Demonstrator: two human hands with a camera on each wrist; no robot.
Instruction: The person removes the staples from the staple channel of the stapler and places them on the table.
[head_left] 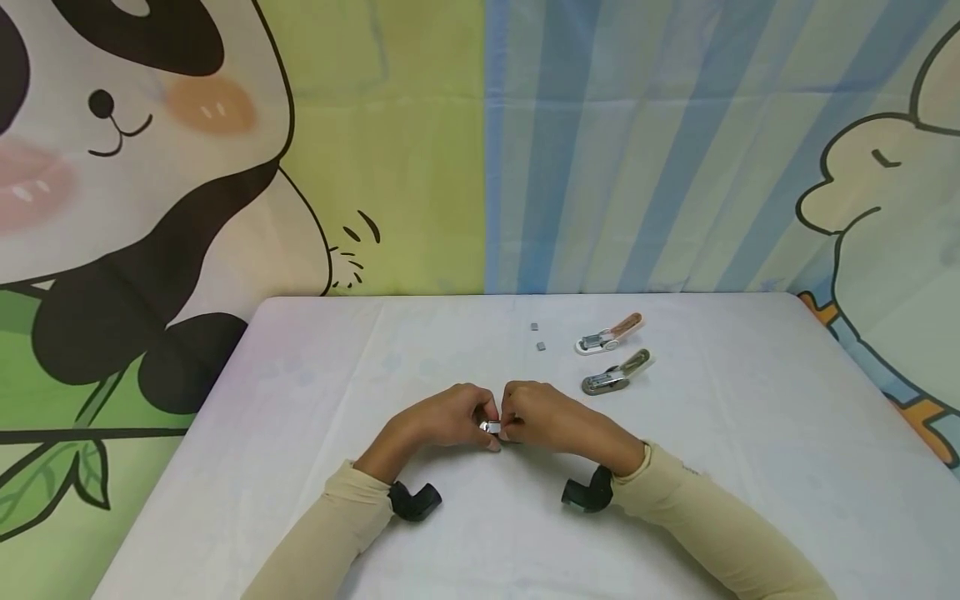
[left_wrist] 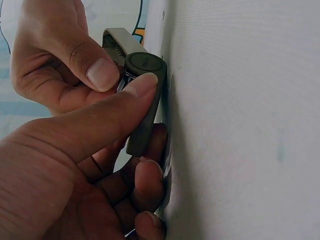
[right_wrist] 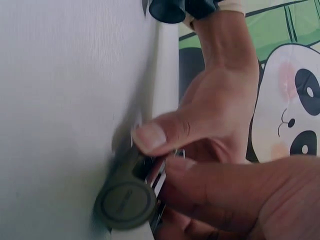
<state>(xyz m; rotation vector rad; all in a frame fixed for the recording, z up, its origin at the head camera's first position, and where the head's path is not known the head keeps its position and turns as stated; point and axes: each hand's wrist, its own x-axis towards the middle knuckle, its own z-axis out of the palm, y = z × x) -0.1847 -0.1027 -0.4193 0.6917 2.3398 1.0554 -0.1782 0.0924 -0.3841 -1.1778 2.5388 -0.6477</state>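
A small stapler (head_left: pixel 491 427) with a dark olive body, a round hinge and a shiny metal part is between the two hands, low over the table. My left hand (head_left: pixel 453 417) holds its body; in the left wrist view the thumb (left_wrist: pixel 145 85) lies beside the hinge of the stapler (left_wrist: pixel 142 117). From the other side, my right hand (head_left: pixel 551 419) pinches the metal part with thumb and fingers. A pale handle (left_wrist: pixel 125 37) sticks up behind the hinge. In the right wrist view the round hinge of the stapler (right_wrist: pixel 127 205) faces the camera, while fingers hide much of the metal inside.
Beyond the right hand lie a stapler with an orange-brown handle (head_left: pixel 609 335) and another with an olive handle (head_left: pixel 617 373). Two small grey staple blocks (head_left: pixel 541 346) are left of them. White cloth covers the table (head_left: pixel 300 375); a printed curtain (head_left: pixel 637 150) hangs behind.
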